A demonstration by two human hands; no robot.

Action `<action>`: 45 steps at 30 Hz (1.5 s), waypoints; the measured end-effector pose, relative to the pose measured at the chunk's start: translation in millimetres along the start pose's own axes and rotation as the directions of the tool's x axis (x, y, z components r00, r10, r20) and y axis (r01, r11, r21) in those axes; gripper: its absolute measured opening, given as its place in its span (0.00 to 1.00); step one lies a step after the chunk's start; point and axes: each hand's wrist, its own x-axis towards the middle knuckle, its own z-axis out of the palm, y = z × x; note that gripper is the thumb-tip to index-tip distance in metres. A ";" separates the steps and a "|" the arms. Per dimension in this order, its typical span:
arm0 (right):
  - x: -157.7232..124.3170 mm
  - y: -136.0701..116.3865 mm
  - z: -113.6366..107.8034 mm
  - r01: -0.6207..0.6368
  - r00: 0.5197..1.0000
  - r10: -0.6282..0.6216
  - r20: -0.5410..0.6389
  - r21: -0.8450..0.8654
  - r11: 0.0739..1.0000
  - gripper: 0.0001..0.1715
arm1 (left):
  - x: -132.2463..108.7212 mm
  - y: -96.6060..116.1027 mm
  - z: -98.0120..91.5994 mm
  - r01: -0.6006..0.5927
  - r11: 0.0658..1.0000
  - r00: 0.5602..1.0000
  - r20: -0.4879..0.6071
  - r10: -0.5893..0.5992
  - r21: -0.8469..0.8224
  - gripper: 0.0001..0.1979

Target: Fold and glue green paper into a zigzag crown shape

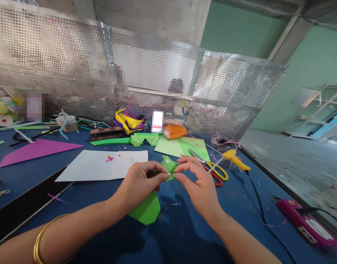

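Note:
My left hand is closed round a bright green paper cutout. One lobe of the cutout hangs below the hand; another, with a small white square on it, shows behind the fingertips. Between these parts the paper is hidden by my fingers. My right hand pinches thumb and forefinger close together, almost meeting the left fingertips. A tiny whitish bit shows at that spot, too small to make out. Beyond my hands lies a pair of green paper glasses dotted with white squares.
Scissors and a yellow glue gun lie right of my hands, its cord running forward. A magenta device is at far right. White paper bears pink bits. Purple paper lies left; an orange packet sits behind.

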 end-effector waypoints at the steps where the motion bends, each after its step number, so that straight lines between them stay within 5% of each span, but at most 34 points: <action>1: -0.2 0.2 1.4 -0.048 0.999 0.048 0.008 0.027 0.998 0.02 | 0.1 -0.3 0.5 0.001 1.000 1.000 0.003 -0.001 -0.005 0.09; 5: -0.9 -1.4 3.5 -0.152 0.987 0.147 0.060 0.077 0.985 0.03 | -0.3 -1.2 1.8 -0.008 1.000 1.000 0.015 0.008 -0.007 0.08; 14: -5.1 -2.8 6.3 -0.144 0.983 0.133 0.124 0.090 0.985 0.06 | -0.8 -2.8 3.2 -0.024 1.000 0.999 0.033 0.023 0.013 0.08; 21: -3.3 -2.0 3.2 -0.108 0.994 0.105 0.041 0.059 0.992 0.07 | -0.2 -5.3 4.7 -0.012 1.000 0.999 0.041 0.013 -0.022 0.07; 29: -3.6 1.5 7.1 -0.120 0.993 0.120 0.004 0.040 0.992 0.07 | 0.1 -6.4 7.2 0.068 0.992 0.998 0.010 -0.067 -0.108 0.21; 35: -5.7 2.1 11.0 -0.129 0.992 0.130 -0.007 0.042 0.991 0.07 | -1.6 -5.8 9.5 0.113 0.982 0.989 0.109 -0.097 -0.152 0.12; 45: -2.1 1.5 5.5 -0.106 0.994 0.107 -0.008 0.029 0.994 0.06 | -3.5 0.0 7.4 0.159 0.984 0.984 0.090 -0.151 -0.085 0.07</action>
